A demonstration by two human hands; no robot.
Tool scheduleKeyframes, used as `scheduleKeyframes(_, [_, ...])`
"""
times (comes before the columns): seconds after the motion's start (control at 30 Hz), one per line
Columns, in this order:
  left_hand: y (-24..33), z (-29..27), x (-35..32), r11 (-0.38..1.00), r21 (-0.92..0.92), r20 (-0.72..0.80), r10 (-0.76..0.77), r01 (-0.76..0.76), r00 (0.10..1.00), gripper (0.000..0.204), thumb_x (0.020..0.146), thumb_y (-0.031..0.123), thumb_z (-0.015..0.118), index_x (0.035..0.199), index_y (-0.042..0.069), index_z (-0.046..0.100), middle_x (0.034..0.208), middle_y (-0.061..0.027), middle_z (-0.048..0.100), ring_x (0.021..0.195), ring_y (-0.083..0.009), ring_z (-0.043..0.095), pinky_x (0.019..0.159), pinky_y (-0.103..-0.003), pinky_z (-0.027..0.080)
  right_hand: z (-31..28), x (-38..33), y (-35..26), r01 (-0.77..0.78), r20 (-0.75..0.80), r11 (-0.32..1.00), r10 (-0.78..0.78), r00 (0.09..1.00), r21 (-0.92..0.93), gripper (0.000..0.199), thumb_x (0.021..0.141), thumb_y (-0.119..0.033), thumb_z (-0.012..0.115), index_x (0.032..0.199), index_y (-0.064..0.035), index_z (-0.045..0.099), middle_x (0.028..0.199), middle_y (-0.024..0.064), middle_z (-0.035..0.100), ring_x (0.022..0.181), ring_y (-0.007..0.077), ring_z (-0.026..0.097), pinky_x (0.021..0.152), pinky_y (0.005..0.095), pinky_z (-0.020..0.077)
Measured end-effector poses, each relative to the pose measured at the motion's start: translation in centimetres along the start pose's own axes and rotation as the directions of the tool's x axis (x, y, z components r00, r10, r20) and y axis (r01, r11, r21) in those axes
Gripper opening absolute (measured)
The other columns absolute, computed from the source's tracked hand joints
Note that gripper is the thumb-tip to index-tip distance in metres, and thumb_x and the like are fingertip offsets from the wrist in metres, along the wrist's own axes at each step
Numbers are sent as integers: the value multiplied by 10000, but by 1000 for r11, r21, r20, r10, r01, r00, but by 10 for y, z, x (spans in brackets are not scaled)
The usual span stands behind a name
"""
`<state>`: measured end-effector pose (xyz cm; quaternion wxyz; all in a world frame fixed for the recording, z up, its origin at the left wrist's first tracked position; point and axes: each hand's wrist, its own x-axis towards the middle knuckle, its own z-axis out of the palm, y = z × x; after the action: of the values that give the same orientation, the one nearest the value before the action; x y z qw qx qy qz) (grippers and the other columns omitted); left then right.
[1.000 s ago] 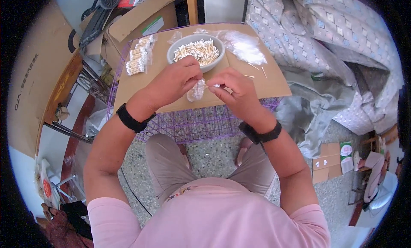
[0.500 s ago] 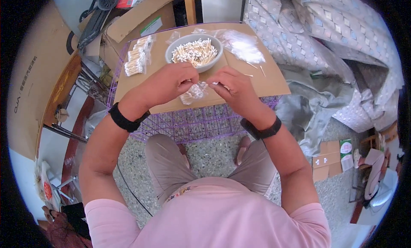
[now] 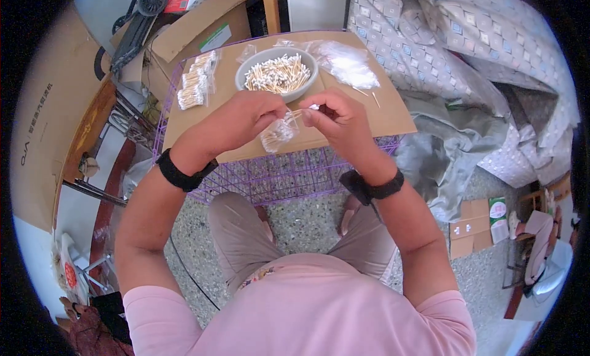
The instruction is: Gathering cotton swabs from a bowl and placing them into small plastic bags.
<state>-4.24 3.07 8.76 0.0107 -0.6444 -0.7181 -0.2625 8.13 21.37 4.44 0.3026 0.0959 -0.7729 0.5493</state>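
My left hand (image 3: 263,110) is closed on the top of a small clear plastic bag (image 3: 279,135) that hangs below it with cotton swabs inside. Between finger and thumb, my right hand (image 3: 335,115) pinches cotton swabs (image 3: 297,113); their white tips show at the fingers, and their sticks point left to the bag's mouth. How many it holds I cannot tell. Just beyond both hands stands a grey bowl (image 3: 241,86) heaped with loose cotton swabs (image 3: 278,73).
Filled bags of swabs (image 3: 196,82) lie left of the bowl, and a pile of clear plastic bags (image 3: 349,64) to its right, with loose swabs (image 3: 376,100) nearby. The cardboard tabletop (image 3: 390,119) rests on a purple wire cage (image 3: 264,181). Patterned sheeting (image 3: 467,43) hangs at right.
My right hand has turned and shifted slightly, and the pinched swabs now show between it and the bag. A loose swab beside that hand no longer shows. My left hand keeps the bag.
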Motion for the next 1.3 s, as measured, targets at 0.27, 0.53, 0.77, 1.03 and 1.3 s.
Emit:
scheduleKeyframes(0.27, [5, 4, -1, 999, -31, -119, -34, 30, 992, 84, 827, 39, 601, 909, 29, 582, 881, -125, 625, 824, -288, 619, 725, -352, 486, 11, 6, 6, -48, -29, 999, 47, 998, -19, 92, 818, -39, 666, 907, -18, 659, 818, 58, 623, 689, 108, 594, 623, 250, 478])
scheduleKeyframes(0.53, [-1, 18, -15, 975, -172, -220, -179, 143, 959, 69, 803, 1, 589, 870, 19, 582, 818, -108, 590, 743, -252, 593, 693, -321, 476, 20, 14, 8, -10, 108, 989, 27, 994, -149, 128, 821, -50, 672, 946, -29, 654, 809, 45, 632, 694, 96, 566, 626, 244, 461])
scheduleKeyframes(0.77, [-8, 20, -25, 906, -357, -253, -328, 228, 910, 69, 801, -11, 594, 868, 8, 592, 821, -92, 578, 743, -171, 589, 681, -285, 473, 35, 21, 5, -105, 141, 983, 126, 982, -148, 126, 803, -75, 681, 905, -16, 638, 795, 105, 641, 706, 185, 612, 646, 300, 482])
scheduleKeyframes(1.03, [-21, 20, -40, 868, -415, -254, -397, 271, 882, 72, 838, 20, 619, 902, -1, 595, 866, -55, 583, 743, -120, 622, 667, -243, 512, 42, 21, 4, 10, 215, 971, 44, 976, -240, 215, 798, -79, 673, 1006, -36, 638, 915, 130, 647, 807, 258, 629, 708, 332, 494])
scheduleKeyframes(1.3, [-29, 24, -43, 853, -443, -269, -418, 274, 867, 49, 854, 35, 604, 887, 0, 591, 845, -33, 597, 739, -102, 625, 667, -234, 516, 31, 7, 11, 309, 229, 890, -241, 943, -337, 376, 894, -153, 549, 1245, -19, 530, 1266, 167, 533, 1198, 334, 469, 1023, 414, 357])
